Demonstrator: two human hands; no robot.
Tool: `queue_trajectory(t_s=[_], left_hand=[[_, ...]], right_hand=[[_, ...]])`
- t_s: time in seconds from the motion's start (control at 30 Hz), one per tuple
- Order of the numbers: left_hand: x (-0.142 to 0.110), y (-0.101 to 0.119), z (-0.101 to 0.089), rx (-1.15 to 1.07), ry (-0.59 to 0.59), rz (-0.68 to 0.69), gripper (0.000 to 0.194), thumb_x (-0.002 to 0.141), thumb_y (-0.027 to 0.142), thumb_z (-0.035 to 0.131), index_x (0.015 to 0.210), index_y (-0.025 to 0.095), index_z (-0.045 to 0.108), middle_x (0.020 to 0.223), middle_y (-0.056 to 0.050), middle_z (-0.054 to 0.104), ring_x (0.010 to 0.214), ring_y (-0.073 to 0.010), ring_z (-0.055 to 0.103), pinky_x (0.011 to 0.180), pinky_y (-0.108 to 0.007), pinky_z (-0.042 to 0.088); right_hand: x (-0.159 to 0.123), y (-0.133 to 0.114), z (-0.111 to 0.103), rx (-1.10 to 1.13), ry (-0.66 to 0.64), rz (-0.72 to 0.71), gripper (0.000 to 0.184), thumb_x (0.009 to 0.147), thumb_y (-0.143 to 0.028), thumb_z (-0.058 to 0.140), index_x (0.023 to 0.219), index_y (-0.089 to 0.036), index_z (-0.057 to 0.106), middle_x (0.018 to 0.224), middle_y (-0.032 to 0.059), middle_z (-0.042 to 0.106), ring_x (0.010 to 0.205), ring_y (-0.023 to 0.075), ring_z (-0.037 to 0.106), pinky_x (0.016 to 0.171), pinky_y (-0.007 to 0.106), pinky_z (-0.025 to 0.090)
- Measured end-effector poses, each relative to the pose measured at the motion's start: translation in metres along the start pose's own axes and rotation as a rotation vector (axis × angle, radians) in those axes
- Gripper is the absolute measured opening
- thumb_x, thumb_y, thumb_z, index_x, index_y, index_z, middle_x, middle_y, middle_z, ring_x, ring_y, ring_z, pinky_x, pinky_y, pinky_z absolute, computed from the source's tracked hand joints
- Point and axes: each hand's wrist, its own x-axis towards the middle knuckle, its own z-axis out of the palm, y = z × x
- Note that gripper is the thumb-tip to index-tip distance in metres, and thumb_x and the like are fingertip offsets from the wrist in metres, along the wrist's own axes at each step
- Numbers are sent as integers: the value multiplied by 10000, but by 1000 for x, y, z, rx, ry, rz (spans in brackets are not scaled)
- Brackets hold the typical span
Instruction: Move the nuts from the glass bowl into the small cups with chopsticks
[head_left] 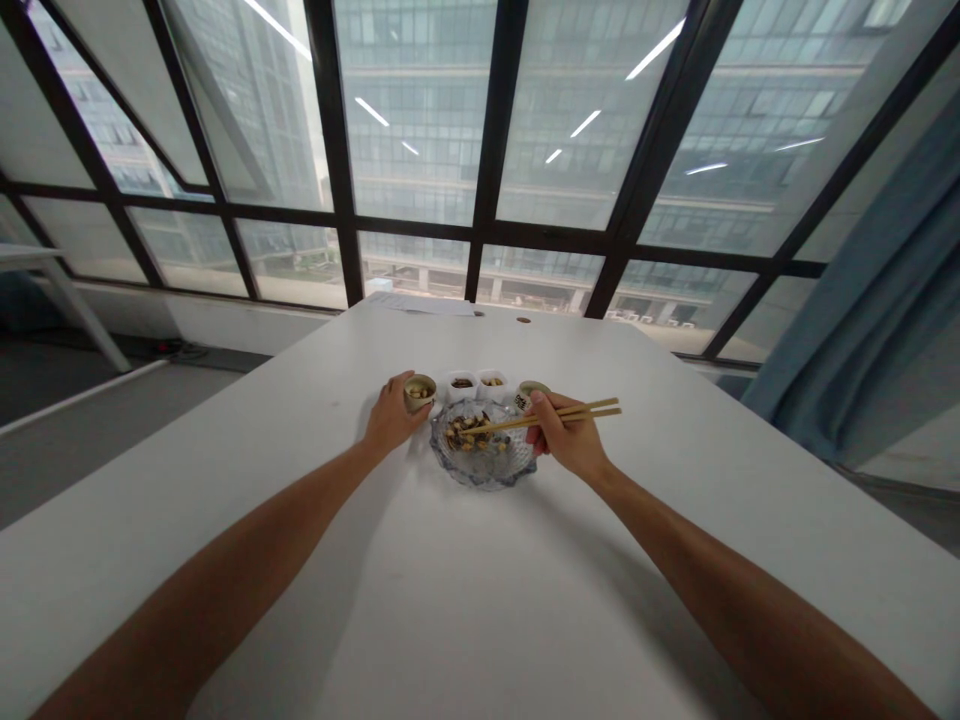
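My left hand [392, 413] is wrapped round a small cup [419, 402] that holds a few pale pieces, left of a clear glass bowl [484, 478]. In my right hand [568, 436] is a pair of wooden chopsticks [592, 410]. Their tips reach into the bowl, at a mix of dark and pale small pieces [469, 433] heaped toward its left side; whether they pinch a piece is too small to tell. Behind the bowl stand two white dishes, one with dark bits [460, 385], the other with pale bits [493, 382]. A second cup [533, 387], with dark lettering, is partly hidden behind my right hand.
Everything stands on a long white table [465, 600]. White paper [424, 303] lies at its far end, near a round brown spot [523, 320]. Beyond are dark-framed windows [480, 150]. A blue curtain [862, 290] hangs at right, and another white table [75, 290] stands at left.
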Motion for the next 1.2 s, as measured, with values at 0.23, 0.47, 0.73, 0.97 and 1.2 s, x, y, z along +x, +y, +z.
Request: queue_trajectory(t_s=[0.23, 0.47, 0.73, 0.97, 1.2], left_hand=[[0, -4, 2, -39, 53, -12, 680, 755, 320, 801, 1344, 216, 478, 1323, -145, 615, 1257, -307, 593, 1079, -489, 489], [10, -15, 0, -64, -7, -123, 745, 715, 368, 822, 1350, 200, 468, 1296, -163, 642, 1167, -291, 642, 1002, -470, 530], [57, 26, 14, 148, -170, 74, 693, 746, 480, 783, 1332, 198, 543, 1270, -168, 689, 1232, -377, 618, 1119, -553, 399], [76, 41, 32, 126, -353, 91, 663, 733, 427, 809, 1306, 251, 525, 1123, -109, 766, 1130, -350, 687, 1079, -562, 424], [72, 45, 18, -20, -301, 161, 831, 642, 298, 867, 1382, 217, 496, 1205, -118, 715, 1121, -330, 686, 993, -469, 529]], right_hand=[[12, 19, -7, 303, 151, 176, 624, 654, -794, 749, 657, -188, 601, 413, -4, 571, 272, 111, 456, 250, 211, 336], [21, 21, -18, 316, 250, 97, 599, 739, -771, 712, 672, -188, 590, 445, 2, 585, 291, 111, 480, 263, 208, 349], [34, 33, -38, 405, 374, 177, 591, 748, -762, 718, 651, -204, 548, 441, -2, 581, 299, 100, 473, 275, 190, 348], [34, 38, -43, 359, 441, 108, 602, 771, -792, 665, 665, -216, 525, 430, -8, 573, 287, 108, 459, 268, 201, 332], [25, 23, -18, 71, 337, -193, 568, 889, -745, 560, 724, -204, 615, 513, 10, 628, 367, 129, 544, 333, 230, 407]])
